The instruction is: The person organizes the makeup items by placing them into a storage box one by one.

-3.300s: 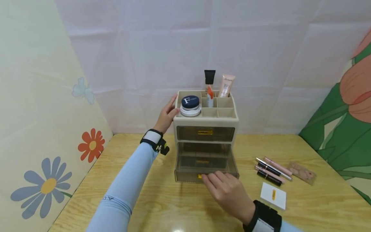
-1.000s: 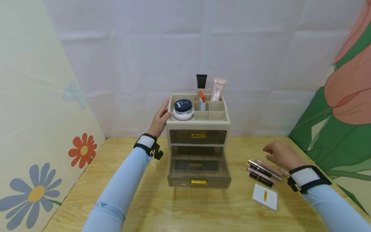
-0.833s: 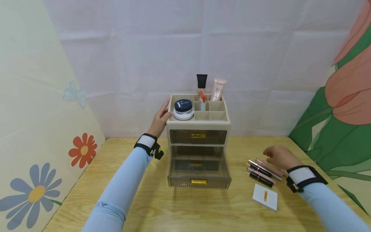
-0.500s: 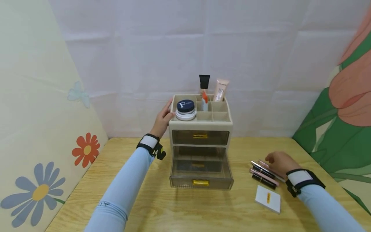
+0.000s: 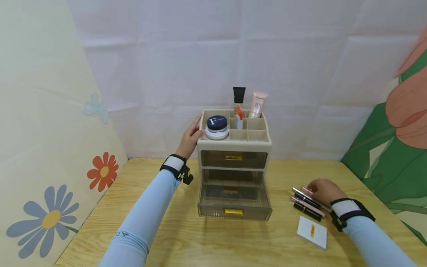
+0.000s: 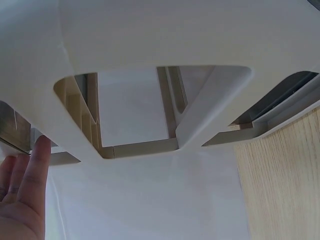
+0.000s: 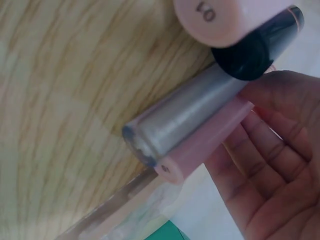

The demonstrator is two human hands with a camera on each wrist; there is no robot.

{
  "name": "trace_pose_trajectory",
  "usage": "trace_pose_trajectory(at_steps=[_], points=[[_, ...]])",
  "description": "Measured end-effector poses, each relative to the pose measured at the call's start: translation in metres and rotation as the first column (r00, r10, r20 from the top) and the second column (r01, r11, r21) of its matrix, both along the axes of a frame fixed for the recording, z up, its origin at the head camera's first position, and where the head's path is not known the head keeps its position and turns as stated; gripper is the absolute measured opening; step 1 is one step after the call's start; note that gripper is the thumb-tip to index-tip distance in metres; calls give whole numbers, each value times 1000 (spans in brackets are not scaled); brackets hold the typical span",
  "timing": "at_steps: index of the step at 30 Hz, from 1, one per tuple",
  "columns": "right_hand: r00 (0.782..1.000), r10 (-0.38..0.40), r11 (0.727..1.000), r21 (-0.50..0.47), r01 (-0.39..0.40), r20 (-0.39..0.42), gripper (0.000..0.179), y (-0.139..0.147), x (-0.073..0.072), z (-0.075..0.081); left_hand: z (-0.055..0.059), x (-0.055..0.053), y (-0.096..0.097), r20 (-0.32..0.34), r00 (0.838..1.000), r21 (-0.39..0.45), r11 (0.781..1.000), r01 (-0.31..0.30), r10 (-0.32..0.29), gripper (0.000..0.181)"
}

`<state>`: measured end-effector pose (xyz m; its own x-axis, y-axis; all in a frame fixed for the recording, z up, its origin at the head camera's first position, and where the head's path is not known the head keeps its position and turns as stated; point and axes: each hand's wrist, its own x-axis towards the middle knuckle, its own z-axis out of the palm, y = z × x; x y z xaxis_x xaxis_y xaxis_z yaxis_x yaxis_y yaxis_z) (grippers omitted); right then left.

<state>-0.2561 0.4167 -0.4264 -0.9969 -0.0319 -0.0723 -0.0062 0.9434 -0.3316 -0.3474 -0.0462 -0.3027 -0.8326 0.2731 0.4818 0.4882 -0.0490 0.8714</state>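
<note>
A beige cosmetics organizer [image 5: 235, 142] stands at the middle of the table, its lower smoky drawer [image 5: 213, 212] pulled out. My left hand [image 5: 189, 139] rests along the organizer's left side, thumb at the top rim; in the left wrist view its fingers [image 6: 35, 180] lie straight against the side. To the right, my right hand [image 5: 325, 191] pinches a slim pink cosmetic tube [image 7: 210, 142] between thumb and fingers. Alongside that tube lies a silver-and-black tube [image 5: 306, 198]. Another pink tube [image 5: 307, 207] and a black tube [image 5: 305, 211] lie nearer.
In the organizer's top sit a dark-lidded jar [image 5: 217, 124], a black-capped tube [image 5: 238, 96], a pink BB tube [image 5: 257, 105] and a small orange-topped bottle [image 5: 239, 120]. A white square box [image 5: 312, 232] lies near the tubes. The upper drawer [image 5: 233, 158] is closed.
My right hand has left the drawer handle, moved right and come down onto the pink tube. The left hand stays at the organizer. A flat patterned card is now hidden by the right hand.
</note>
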Motion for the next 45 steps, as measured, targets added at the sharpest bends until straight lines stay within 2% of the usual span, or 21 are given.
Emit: trace_pose_trajectory(at_steps=[7,13,17,22,26,32,37,39,45], points=[[998,32,999,29,-31,-49,20,0,5,-1,-1,-2,4,2,1000,-14,1000,-9,9,65],[991,46,998,38,-42,-123,23,-1,-1,4,-1,-6,3,-3,1000,-26,999,-20,20,65],[980,100,994,62,-90,-170,19,-7,1,15,-1,-8,3,3,1000,-18,1000,-16,16,64],[950,187,980,107,-165,-249,17,-20,12,38,-1,-8,4,3,1000,-21,1000,-16,16,64],[920,232,971,135,-198,-317,17,-34,20,59,-1,-8,4,-3,1000,-24,1000,-16,16,64],[856,310,949,185,-254,-414,19,-63,39,96,0,-8,4,-1,1000,-23,999,-24,24,63],[822,376,925,221,-309,-427,20,-92,60,127,-1,-8,5,2,1000,-23,999,-23,23,63],[802,411,910,240,-337,-432,20,-102,67,138,-1,-7,5,3,1000,-21,1000,-22,22,63],[705,527,850,301,-433,-475,20,-138,81,163,0,-6,4,3,1000,-14,1000,-18,18,63]])
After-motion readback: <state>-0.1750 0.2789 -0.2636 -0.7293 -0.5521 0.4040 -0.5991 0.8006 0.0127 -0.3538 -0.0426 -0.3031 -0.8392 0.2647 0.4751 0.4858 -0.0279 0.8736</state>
